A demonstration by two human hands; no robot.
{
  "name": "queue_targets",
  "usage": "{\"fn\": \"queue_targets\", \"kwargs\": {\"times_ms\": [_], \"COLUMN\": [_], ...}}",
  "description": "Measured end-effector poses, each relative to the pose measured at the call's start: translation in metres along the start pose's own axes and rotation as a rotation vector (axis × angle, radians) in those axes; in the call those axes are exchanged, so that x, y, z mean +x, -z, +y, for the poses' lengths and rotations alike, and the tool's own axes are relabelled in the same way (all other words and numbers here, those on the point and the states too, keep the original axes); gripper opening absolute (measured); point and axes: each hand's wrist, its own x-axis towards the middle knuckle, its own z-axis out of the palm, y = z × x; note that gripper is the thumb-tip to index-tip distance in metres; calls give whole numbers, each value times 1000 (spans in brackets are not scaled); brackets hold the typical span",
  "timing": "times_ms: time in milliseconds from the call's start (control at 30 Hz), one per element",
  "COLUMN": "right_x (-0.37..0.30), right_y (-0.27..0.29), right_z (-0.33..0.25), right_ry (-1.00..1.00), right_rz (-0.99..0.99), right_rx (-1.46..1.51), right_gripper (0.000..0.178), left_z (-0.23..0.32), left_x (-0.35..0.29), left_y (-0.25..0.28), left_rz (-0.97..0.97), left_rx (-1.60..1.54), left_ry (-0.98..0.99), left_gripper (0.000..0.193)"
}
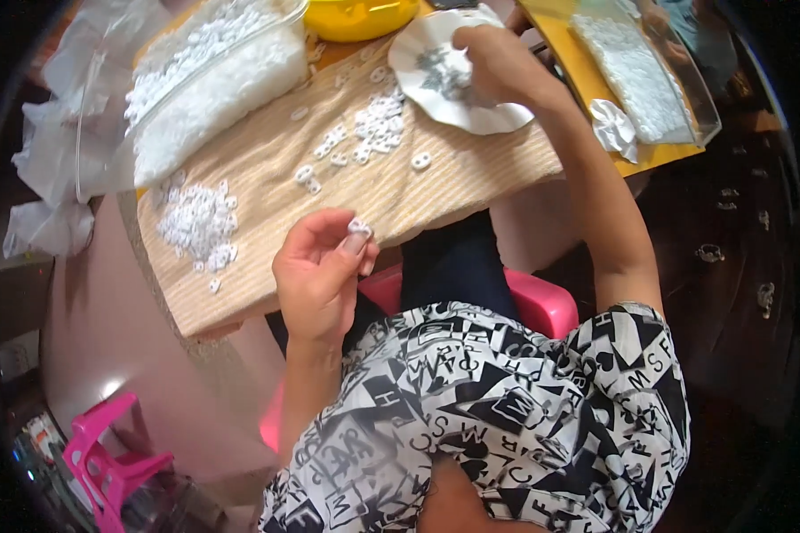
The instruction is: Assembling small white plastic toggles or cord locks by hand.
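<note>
My left hand [316, 280] is raised just off the near edge of the cloth-covered table. Its thumb and forefinger pinch a small white plastic piece [359, 227]. My right hand [504, 64] reaches over a white wavy-rimmed plate [484, 120] at the far side. Its fingers curl down at a heap of small grey and white parts [444, 73]; what the fingertips hold, if anything, is hidden. Loose white two-holed pieces [380, 124] lie left of the plate. A single one [420, 162] lies nearer me, and a larger pile of white pieces [197, 224] sits at the left.
A clear bin of white pieces [218, 98] stands at the back left, beside a yellow bowl [360, 19]. Another clear tray of white pieces [636, 80] is at the right, with crumpled white paper [612, 129] beside it. A pink stool [111, 462] stands on the floor lower left.
</note>
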Motion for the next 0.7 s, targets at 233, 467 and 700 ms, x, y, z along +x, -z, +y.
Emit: {"fn": "queue_targets", "kwargs": {"times_ms": [233,467,700], "right_x": [-73,-112,-120], "right_y": [12,-16,-20], "right_z": [-87,-126,-140], "right_ry": [-57,-245,-349], "right_rz": [-147,-267,-182], "right_rx": [1160,1713,1857], "right_gripper": [13,11,13], "left_z": [-6,-4,-7], "left_x": [-3,-7,-12], "left_y": [2,-7,-7], "left_rz": [-41,1,-1], "left_rx": [-79,-83,-23], "left_ry": [8,92,79], "left_gripper": [19,17,17]}}
